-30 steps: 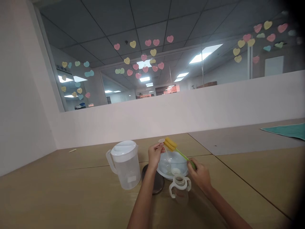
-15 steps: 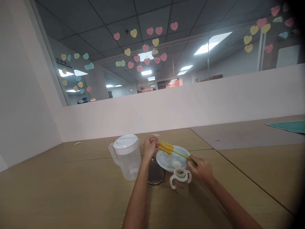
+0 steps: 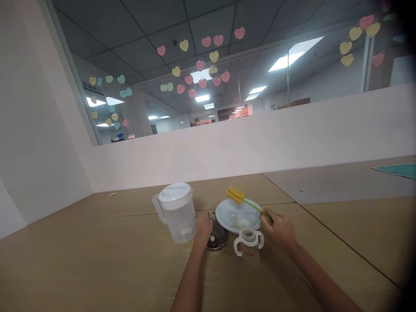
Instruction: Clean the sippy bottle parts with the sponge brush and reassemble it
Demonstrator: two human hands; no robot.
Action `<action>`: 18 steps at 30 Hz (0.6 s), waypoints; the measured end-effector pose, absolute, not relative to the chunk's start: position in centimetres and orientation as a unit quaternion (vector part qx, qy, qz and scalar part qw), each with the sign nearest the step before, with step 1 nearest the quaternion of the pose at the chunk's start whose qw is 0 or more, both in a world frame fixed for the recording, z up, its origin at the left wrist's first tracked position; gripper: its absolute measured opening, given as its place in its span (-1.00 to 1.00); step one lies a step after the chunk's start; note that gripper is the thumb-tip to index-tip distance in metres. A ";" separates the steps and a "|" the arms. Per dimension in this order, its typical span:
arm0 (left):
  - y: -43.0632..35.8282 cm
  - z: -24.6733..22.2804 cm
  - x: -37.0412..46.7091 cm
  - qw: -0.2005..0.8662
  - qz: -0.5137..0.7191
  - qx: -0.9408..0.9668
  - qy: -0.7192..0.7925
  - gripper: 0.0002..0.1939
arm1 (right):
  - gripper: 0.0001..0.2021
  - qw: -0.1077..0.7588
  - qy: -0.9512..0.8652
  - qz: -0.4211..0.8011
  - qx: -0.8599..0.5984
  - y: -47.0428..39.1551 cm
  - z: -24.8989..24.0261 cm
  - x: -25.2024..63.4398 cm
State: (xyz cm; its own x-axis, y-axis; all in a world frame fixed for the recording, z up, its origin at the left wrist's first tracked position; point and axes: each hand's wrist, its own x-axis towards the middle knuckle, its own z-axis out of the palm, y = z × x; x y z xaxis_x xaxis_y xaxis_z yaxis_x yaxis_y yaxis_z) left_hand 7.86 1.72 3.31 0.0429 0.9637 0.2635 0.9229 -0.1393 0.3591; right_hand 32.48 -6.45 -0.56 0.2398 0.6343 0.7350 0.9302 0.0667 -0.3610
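My right hand (image 3: 279,227) is closed around the green handle of a yellow sponge brush (image 3: 235,195). The sponge head is raised over the far rim of a pale blue bowl (image 3: 222,220). Low over a dark round tray (image 3: 218,240) is my left hand (image 3: 204,226), its fingers curled; what they hold is hidden. A small white piece (image 3: 212,238) shows on the tray beside the thumb. Below the bowl, an uncapped baby bottle (image 3: 249,249) with two white handles stands upright. Small clear and white parts lie in the bowl, too indistinct to name.
A clear plastic pitcher (image 3: 179,219) with a white lid stands just left of my left hand. A flat pale scrap (image 3: 112,194) lies at the table's far left. A teal cloth (image 3: 398,170) is at the far right. The wall (image 3: 227,151) bounds the table behind.
My left hand has come down from beside the sponge to the tray. The small white piece now shows there. The brush stays in my right hand, its head slightly higher. The view has shifted a little.
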 end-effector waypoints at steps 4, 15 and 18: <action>1.7 3.4 8.6 -0.003 0.214 0.732 0.647 -0.75 | -0.67 0.420 -0.595 -0.179 -0.661 -6.2 -0.8 32.6; 2.6 3.8 14.7 -0.005 0.199 0.810 0.552 -0.64 | -0.66 0.393 -0.565 -0.171 -0.705 -6.3 -0.5 32.8; 2.0 3.8 14.4 -0.010 0.238 0.802 0.548 -0.69 | -0.66 0.400 -0.561 -0.178 -0.702 -6.4 -0.4 32.8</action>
State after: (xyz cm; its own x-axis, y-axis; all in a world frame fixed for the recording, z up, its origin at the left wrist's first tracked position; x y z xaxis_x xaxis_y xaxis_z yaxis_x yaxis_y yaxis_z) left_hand 14.44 2.01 3.84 0.2867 0.8740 0.3923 0.8833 -0.3997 0.2450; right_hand 32.76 -6.35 -0.40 0.3065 0.6462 0.6989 0.9309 -0.0501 -0.3619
